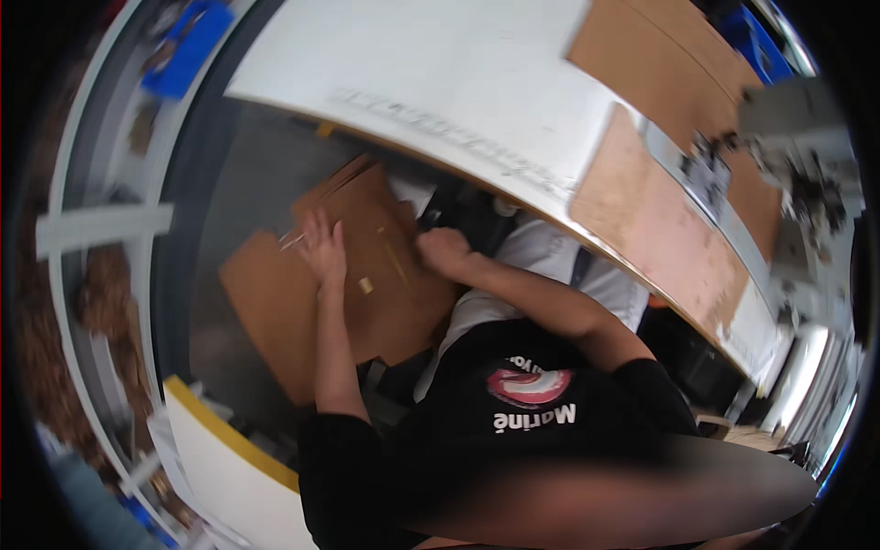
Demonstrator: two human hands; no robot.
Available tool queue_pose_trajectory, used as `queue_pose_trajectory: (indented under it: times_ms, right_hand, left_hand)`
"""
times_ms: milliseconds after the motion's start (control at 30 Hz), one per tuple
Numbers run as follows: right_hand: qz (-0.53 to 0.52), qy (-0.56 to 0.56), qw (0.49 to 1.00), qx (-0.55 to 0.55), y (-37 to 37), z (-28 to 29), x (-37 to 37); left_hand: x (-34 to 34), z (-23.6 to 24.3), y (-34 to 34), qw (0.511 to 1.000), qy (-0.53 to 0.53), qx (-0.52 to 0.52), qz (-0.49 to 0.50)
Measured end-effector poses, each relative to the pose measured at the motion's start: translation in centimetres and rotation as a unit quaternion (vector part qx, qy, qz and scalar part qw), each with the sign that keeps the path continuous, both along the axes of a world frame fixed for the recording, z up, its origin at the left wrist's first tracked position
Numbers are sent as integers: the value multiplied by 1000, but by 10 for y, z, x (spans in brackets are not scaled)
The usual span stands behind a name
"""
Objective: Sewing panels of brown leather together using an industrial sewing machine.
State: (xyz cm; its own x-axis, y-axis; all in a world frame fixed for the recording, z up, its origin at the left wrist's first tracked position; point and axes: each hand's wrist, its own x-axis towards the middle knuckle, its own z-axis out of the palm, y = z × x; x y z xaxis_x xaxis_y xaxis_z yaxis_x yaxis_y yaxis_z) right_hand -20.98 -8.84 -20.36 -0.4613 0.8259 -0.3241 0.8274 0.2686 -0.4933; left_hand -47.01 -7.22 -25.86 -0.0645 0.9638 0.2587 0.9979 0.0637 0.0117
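My left hand point(321, 249) rests on a large piece of brown cardboard point(316, 339), with its fingers stretched out and apart. A thin pale strip point(292, 242) shows beside its outer fingers; I cannot tell whether it is touched. My right hand point(446, 254) is closed at the right edge of the cardboard, next to my lap. Whatever its fingers hold, if anything, is hidden. The cardboard has folded layers at its far end and small yellowish tape pieces point(367, 286) on top. It lies low, beside my legs and below the table's level.
A white-topped table point(440, 73) runs diagonally above my lap, its edge close to my right forearm. Cardboard sheets point(655, 55) lie on it near a sewing machine point(797, 128). Left stand a metal rack point(105, 220) and a blue bin point(188, 50). A white, yellow-edged panel point(229, 467) is nearby.
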Motion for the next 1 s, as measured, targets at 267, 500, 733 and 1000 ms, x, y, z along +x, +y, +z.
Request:
queue_pose_trajectory:
  times_ms: [267, 500, 733, 1000]
  right_hand:
    - [114, 1, 974, 197, 12, 24, -4]
    - [256, 326, 835, 363, -34, 154, -91]
    - [109, 345, 871, 333, 19, 160, -29]
    - [-183, 615, 767, -25, -46, 215, 99]
  left_hand:
    - [-7, 11, 25, 982, -183, -44, -31]
    - [-228, -38, -23, 687, -719, 106, 14]
    - [-85, 170, -24, 772, -594, -225, -18]
    - [48, 420, -14, 940, 52, 150, -303]
